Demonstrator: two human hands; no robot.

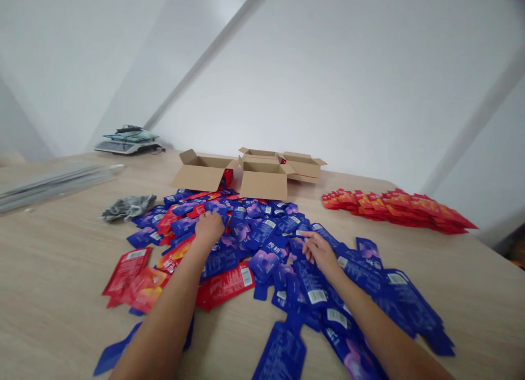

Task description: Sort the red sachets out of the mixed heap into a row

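Flat blue pouches [264, 259] with purple pictures and white barcode labels lie in a wide, overlapping heap, mixed with red and orange pouches [227, 286] toward the left. My left hand [210, 227] is over the heap's left-middle part, its fingers curled down and closed at a blue pouch; the fingertips are partly hidden. On the right side of the heap, my right hand [321, 251] rests low over blue pouches, index finger stretched out and the others loosely bent. Nothing shows in its grasp.
Open cardboard boxes [263, 184] stand behind the heap, some with red pouches inside. A long row of red pouches [394, 208] lies at the right. Grey cloth [128, 207] is left of the heap. A scale [128, 146] and long plastic-wrapped strips [57, 184] lie farther left.
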